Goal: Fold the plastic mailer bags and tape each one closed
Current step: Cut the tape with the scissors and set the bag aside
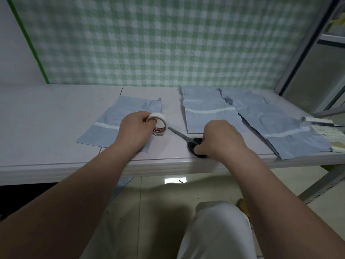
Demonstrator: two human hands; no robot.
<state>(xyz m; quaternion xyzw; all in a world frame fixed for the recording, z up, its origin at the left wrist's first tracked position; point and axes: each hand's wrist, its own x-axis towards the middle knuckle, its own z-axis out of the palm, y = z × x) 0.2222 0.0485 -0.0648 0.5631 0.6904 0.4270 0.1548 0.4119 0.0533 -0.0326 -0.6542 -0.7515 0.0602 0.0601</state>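
Mailer (106, 126): flat and unfolded, left of scissors (182, 136); seemingly next for folding.
Left hand (133, 130): over that mailer, fingers curled through tape (158, 122), kept ready for sealing.
Right hand (219, 140): knuckles up, gripping the scissors' handles, likely for cutting.
More mailers (211, 116): behind and right of scissors.

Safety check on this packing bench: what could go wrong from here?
1. The black-handled metal scissors lie at the pale table's front edge, above the person's knee. A fumble by the right hand gripping them could drop them.
2. Their blades point toward the left hand, which holds the round white tape roll.
3. The rightmost grey plastic mailer bag seems to overhang that edge and might slide off.
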